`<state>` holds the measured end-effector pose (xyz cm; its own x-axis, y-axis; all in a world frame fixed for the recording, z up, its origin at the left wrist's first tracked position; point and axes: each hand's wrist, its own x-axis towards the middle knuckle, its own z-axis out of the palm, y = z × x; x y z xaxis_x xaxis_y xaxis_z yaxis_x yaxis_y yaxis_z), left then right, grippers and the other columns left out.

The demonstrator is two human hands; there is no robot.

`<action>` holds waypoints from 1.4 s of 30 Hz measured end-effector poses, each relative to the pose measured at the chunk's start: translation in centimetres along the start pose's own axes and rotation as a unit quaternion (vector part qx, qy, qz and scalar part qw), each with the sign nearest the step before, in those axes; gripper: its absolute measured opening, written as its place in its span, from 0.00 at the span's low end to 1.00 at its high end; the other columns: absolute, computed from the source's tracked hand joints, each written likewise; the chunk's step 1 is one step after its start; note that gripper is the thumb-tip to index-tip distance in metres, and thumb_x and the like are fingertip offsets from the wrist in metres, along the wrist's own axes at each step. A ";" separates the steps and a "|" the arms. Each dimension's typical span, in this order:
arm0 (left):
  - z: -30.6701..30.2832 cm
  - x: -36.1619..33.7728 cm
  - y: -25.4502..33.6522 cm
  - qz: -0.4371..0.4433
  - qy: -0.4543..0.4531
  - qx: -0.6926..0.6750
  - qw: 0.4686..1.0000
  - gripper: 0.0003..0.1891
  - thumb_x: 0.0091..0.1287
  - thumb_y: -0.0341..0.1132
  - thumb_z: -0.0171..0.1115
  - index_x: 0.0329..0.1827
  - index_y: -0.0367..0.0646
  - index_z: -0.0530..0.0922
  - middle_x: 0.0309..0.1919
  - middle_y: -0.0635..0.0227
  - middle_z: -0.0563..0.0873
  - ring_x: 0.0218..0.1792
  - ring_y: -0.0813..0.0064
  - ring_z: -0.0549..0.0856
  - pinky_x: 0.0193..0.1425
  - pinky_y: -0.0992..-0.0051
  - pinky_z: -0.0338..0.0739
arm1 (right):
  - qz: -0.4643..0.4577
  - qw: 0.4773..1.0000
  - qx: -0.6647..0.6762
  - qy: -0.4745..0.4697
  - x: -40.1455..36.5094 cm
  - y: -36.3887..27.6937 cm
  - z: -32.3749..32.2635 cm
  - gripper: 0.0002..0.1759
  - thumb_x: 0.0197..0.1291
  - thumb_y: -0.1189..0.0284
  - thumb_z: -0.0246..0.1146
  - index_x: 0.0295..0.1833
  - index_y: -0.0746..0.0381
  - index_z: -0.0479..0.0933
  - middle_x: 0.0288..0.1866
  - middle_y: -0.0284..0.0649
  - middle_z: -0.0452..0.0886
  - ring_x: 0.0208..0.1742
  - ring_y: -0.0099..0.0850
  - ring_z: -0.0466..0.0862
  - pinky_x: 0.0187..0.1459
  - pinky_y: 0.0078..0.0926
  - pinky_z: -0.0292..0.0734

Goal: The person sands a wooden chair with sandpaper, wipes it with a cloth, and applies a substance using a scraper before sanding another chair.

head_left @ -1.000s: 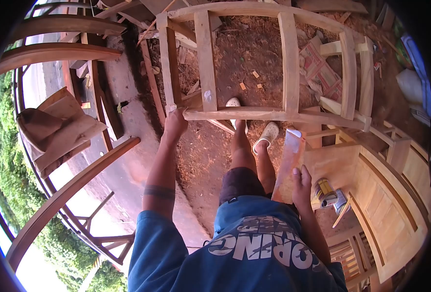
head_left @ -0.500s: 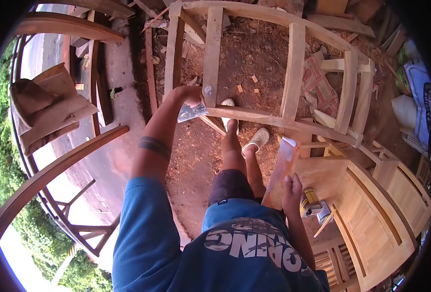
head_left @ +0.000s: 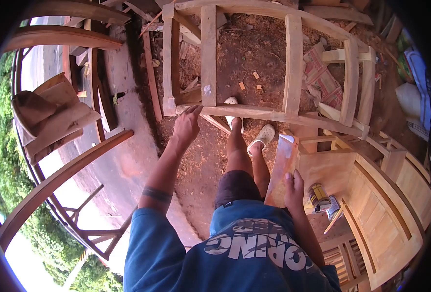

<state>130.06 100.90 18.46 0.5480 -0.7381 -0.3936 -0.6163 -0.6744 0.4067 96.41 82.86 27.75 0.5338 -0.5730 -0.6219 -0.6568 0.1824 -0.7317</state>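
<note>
Wooden frame (head_left: 294, 63), twelve o'clock: our left hand (head_left: 186, 127), grip unclear, has pulled back, exposing a joint (head_left: 208, 103); our right hand (head_left: 294, 187) clamps a board (head_left: 281, 165).

The frame (head_left: 292, 63) is pale tan with a whitish patch on one slat. Inside the frame, the ground (head_left: 249, 58) is reddish brown flecked with tan, and the carton (head_left: 323, 75) is patterned red and tan. Below the frame, the shoes (head_left: 262, 137) are cream, the board (head_left: 280, 168) reddish brown with a white smear, the shorts (head_left: 237, 187) dark, the shirt (head_left: 157, 243) blue with greyish-white lettering, the can (head_left: 317, 194) yellow and dark. Right of the frame, the sack (head_left: 420, 80) is blue; left, the foliage (head_left: 3, 131) is green, the beam (head_left: 64, 184) brown.
</note>
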 end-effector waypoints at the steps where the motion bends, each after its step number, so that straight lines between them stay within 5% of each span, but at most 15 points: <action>1: 0.7 0.0 0.4 0.019 0.013 0.018 1.000 0.26 0.54 0.20 0.48 0.60 0.36 0.73 0.58 0.51 0.77 0.61 0.54 0.75 0.65 0.64 0.70 | 0.003 1.000 0.001 -0.001 0.0 0.0 0.0 0.14 0.70 0.66 0.49 0.35 0.66 0.65 0.24 0.37 0.64 0.28 0.25 0.64 0.31 0.27 0.63; 7: 6.4 -0.4 1.1 0.089 0.094 0.179 0.975 0.23 0.62 0.25 0.44 0.62 0.34 0.70 0.63 0.53 0.74 0.65 0.55 0.70 0.70 0.64 0.64 | 0.012 1.000 -0.009 -0.002 -0.1 0.8 0.0 0.14 0.70 0.66 0.49 0.36 0.66 0.66 0.24 0.38 0.65 0.28 0.26 0.66 0.32 0.28 0.65; 11: 4.6 -1.0 0.3 0.069 -0.062 0.110 0.990 0.25 0.62 0.24 0.43 0.65 0.40 0.70 0.63 0.55 0.73 0.66 0.59 0.71 0.71 0.64 0.62 | 0.010 1.000 -0.009 -0.015 -0.7 1.2 0.0 0.14 0.70 0.66 0.49 0.37 0.66 0.65 0.24 0.38 0.64 0.28 0.27 0.65 0.32 0.29 0.64; 12: 3.4 -0.6 0.0 0.062 -0.083 0.067 0.992 0.25 0.59 0.23 0.46 0.61 0.44 0.75 0.57 0.53 0.79 0.59 0.58 0.77 0.65 0.63 0.69 | -0.004 1.000 -0.017 -0.013 -0.4 1.3 0.0 0.14 0.70 0.66 0.49 0.37 0.66 0.65 0.24 0.38 0.64 0.28 0.27 0.65 0.32 0.29 0.64; 17: -1.3 0.8 -3.6 -0.112 0.010 -0.003 0.994 0.26 0.51 0.22 0.53 0.56 0.50 0.79 0.40 0.49 0.85 0.43 0.50 0.84 0.51 0.57 0.78 | 0.003 1.000 0.015 0.000 -0.4 0.6 -0.6 0.14 0.71 0.65 0.49 0.37 0.66 0.65 0.25 0.35 0.65 0.28 0.23 0.64 0.31 0.26 0.63; 20: -2.6 3.5 -5.0 -0.168 -0.084 0.016 0.982 0.25 0.52 0.24 0.53 0.54 0.51 0.81 0.41 0.46 0.84 0.44 0.51 0.84 0.51 0.59 0.78 | 0.019 0.999 0.038 0.002 -0.3 1.0 -0.7 0.14 0.71 0.65 0.49 0.37 0.66 0.66 0.26 0.34 0.65 0.28 0.22 0.64 0.30 0.25 0.62; 26: -3.3 9.8 -2.8 -0.139 -0.280 0.176 0.934 0.20 0.52 0.23 0.57 0.50 0.42 0.82 0.47 0.52 0.84 0.51 0.53 0.83 0.53 0.60 0.78 | -0.007 0.999 0.040 0.028 -0.7 1.8 -0.3 0.12 0.71 0.68 0.49 0.34 0.62 0.65 0.25 0.28 0.61 0.28 0.15 0.61 0.28 0.18 0.58; 29: -1.7 10.9 -2.3 -0.111 -0.301 0.193 0.927 0.23 0.52 0.19 0.54 0.49 0.50 0.84 0.45 0.52 0.85 0.48 0.56 0.84 0.53 0.63 0.78 | 0.002 0.999 0.044 0.031 -0.5 1.5 0.1 0.12 0.71 0.68 0.49 0.33 0.61 0.64 0.25 0.27 0.60 0.28 0.15 0.60 0.28 0.18 0.58; 32: -4.1 9.8 -1.1 -0.001 -0.341 0.012 0.940 0.24 0.50 0.18 0.54 0.50 0.49 0.83 0.45 0.51 0.84 0.48 0.56 0.84 0.54 0.62 0.77 | 0.026 0.998 0.052 0.022 -0.9 1.4 -0.6 0.13 0.71 0.68 0.49 0.33 0.61 0.63 0.24 0.27 0.60 0.28 0.15 0.60 0.28 0.18 0.58; 35: -3.4 6.0 1.2 -0.052 -0.155 0.097 0.982 0.26 0.49 0.17 0.52 0.51 0.47 0.82 0.45 0.50 0.84 0.48 0.55 0.84 0.56 0.61 0.76 | 0.034 0.997 0.065 0.021 -0.7 1.3 -0.6 0.12 0.71 0.68 0.50 0.33 0.61 0.64 0.24 0.28 0.60 0.28 0.15 0.60 0.28 0.18 0.58; 38: 0.1 3.6 0.2 0.047 -0.057 0.089 0.993 0.19 0.63 0.26 0.44 0.52 0.46 0.79 0.44 0.53 0.85 0.46 0.54 0.84 0.49 0.58 0.78 | 0.048 0.996 0.069 0.023 -0.5 1.3 -0.4 0.12 0.71 0.67 0.50 0.34 0.62 0.64 0.25 0.29 0.60 0.28 0.16 0.61 0.29 0.18 0.58; 41: 2.0 3.0 1.4 0.084 0.002 0.113 0.990 0.23 0.55 0.20 0.51 0.56 0.41 0.77 0.51 0.56 0.82 0.52 0.54 0.81 0.54 0.60 0.76 | 0.040 0.998 0.053 0.017 -0.5 1.7 -0.1 0.12 0.71 0.67 0.50 0.37 0.64 0.66 0.25 0.30 0.62 0.29 0.18 0.62 0.30 0.20 0.60; 42: 2.8 2.3 1.8 0.100 0.041 0.128 0.986 0.19 0.59 0.24 0.50 0.55 0.39 0.76 0.50 0.57 0.83 0.52 0.54 0.81 0.53 0.60 0.77 | 0.041 0.998 0.054 0.015 -0.4 1.4 0.1 0.12 0.71 0.67 0.49 0.38 0.65 0.67 0.26 0.30 0.63 0.29 0.18 0.62 0.30 0.20 0.60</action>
<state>128.61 98.00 15.99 0.4375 -0.8624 -0.2546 -0.8336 -0.4951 0.2448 95.29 83.39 26.90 0.4645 -0.5754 -0.6731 -0.6347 0.3137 -0.7062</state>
